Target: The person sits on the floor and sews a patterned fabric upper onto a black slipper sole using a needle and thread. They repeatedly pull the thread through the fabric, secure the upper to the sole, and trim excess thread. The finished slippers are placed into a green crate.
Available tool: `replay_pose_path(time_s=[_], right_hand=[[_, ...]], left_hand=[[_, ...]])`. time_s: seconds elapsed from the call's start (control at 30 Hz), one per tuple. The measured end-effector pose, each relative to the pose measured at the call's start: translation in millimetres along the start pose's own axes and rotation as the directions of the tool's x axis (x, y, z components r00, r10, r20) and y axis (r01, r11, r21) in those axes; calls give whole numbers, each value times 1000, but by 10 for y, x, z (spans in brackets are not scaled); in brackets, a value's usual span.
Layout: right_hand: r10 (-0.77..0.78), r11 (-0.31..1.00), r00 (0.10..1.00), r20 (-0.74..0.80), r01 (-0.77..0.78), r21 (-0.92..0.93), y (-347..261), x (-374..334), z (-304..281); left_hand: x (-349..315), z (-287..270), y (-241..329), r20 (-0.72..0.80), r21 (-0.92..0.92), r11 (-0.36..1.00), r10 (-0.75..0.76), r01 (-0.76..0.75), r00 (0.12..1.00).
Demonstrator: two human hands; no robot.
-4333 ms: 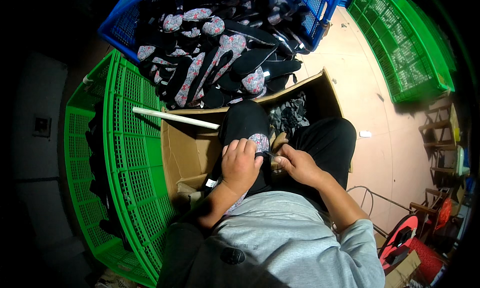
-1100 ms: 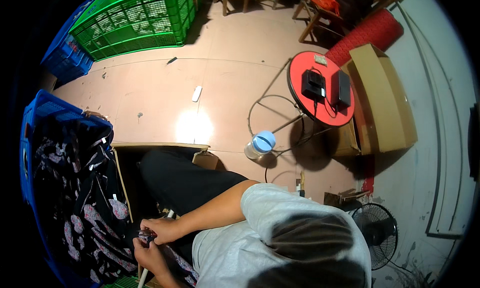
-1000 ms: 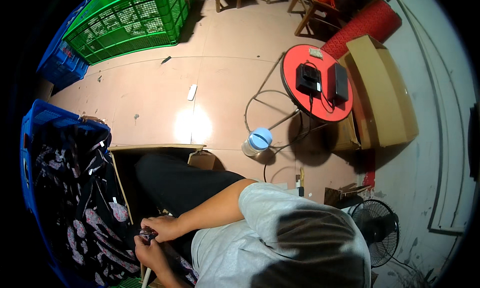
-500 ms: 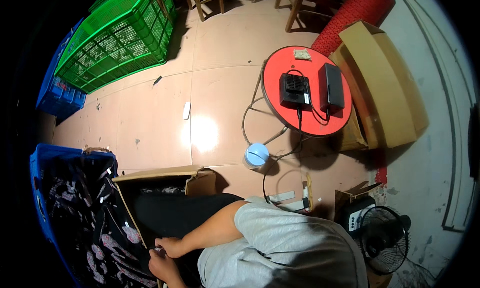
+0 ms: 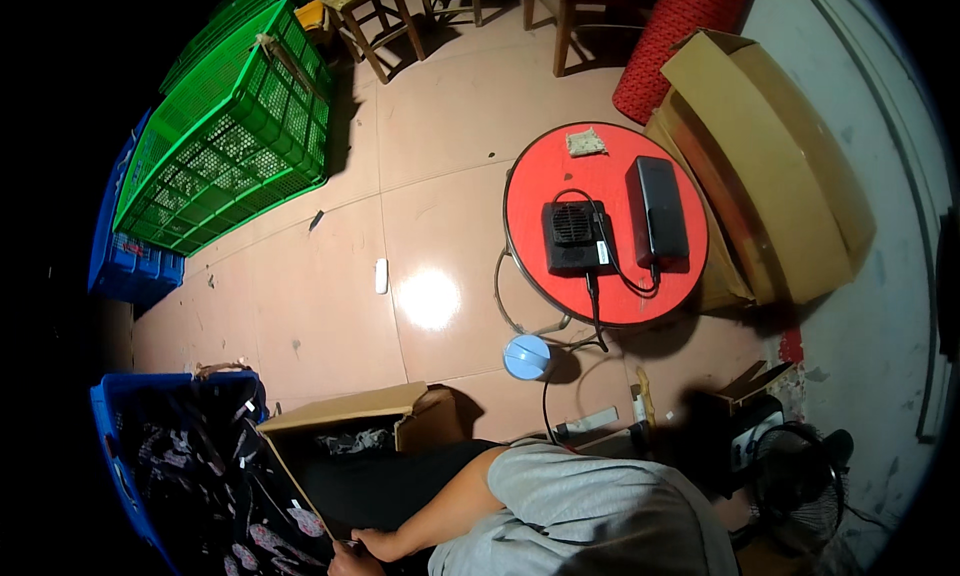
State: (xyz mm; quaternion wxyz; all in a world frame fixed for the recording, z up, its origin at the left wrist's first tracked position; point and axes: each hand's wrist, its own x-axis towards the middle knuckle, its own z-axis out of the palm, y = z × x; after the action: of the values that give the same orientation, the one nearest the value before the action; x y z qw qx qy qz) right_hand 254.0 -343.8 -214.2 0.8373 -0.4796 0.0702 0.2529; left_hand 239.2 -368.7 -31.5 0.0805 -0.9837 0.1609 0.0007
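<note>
At the lower edge, my right hand (image 5: 376,544) and my left hand (image 5: 352,561) are close together in front of my black trousers (image 5: 400,481). The fingers of both look closed in a pinch, and what lies between them is too small and hidden to name. Just left of them, dark garments with pink flower patches (image 5: 270,541) and small white labels heap up in a blue plastic crate (image 5: 118,461). Beyond my legs a cardboard box (image 5: 345,406) lies with its flap raised, greyish cloth (image 5: 362,440) inside it.
A round red stool (image 5: 600,301) bears a black charger-like device (image 5: 575,238) and a dark oblong box (image 5: 662,211). Beside it stand a blue-lidded container (image 5: 527,357), a large carton (image 5: 760,156) and a fan (image 5: 795,481). Green crates (image 5: 230,126) stand far left.
The whole view has shifted, so the room and my hands sit lower in the picture. My hands remain together beside the dark garments, now partly cut off by the lower edge.
</note>
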Motion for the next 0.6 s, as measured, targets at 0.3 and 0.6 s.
replay_pose_path(time_s=[0.3, 0.6], right_hand=[[71, 994, 993, 98, -62, -90, -210, -149, -129], [78, 990, 991, 109, -65, -125, -261, -199, -157]], left_hand=[[63, 10, 56, 30, 114, 993, 30, -33, 999], [46, -18, 114, 28, 107, 993, 47, -50, 999]])
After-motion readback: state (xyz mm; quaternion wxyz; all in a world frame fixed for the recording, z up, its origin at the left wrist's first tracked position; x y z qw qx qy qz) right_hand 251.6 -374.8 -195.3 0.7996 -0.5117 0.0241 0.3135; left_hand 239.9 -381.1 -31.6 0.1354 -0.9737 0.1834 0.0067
